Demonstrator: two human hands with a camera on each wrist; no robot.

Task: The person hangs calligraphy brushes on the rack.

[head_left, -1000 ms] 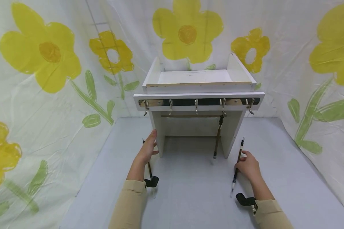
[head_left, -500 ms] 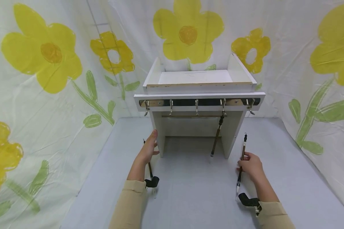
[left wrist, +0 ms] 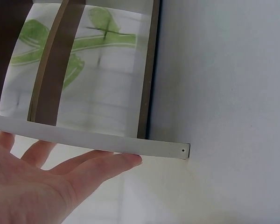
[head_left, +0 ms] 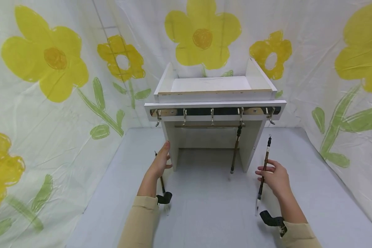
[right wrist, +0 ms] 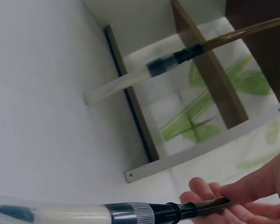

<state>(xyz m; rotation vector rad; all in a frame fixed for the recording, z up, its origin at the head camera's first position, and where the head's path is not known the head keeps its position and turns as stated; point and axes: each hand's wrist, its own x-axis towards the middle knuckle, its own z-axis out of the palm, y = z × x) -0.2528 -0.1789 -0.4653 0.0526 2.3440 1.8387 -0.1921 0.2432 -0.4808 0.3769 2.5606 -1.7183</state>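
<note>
My right hand (head_left: 276,177) pinches a calligraphy brush (head_left: 265,168) by its brown shaft, to the right of a white shelf rack (head_left: 215,105). The brush's small loop points up and its clear-capped bristle end points down, large in the right wrist view. My left hand (head_left: 160,161) rests its extended fingers and thumb against the rack's left side panel (left wrist: 84,141). From one of the metal hooks (head_left: 241,112) hangs a second brush (head_left: 234,151), bristle end down, inside the right panel. Partly hidden behind my left wrist is a third brush (head_left: 162,184).
Several hooks line a metal strip along the rack's front board. The rack stands on a pale grey tabletop (head_left: 204,206). Above the hooks is a white tray-like top (head_left: 210,82). A white sheet with yellow flowers (head_left: 203,38) hangs behind and at both sides.
My right hand has moved slightly right, and the brush in it has risen, its loop end going up and right. The hanging brush sways a little. My left hand keeps its place.
</note>
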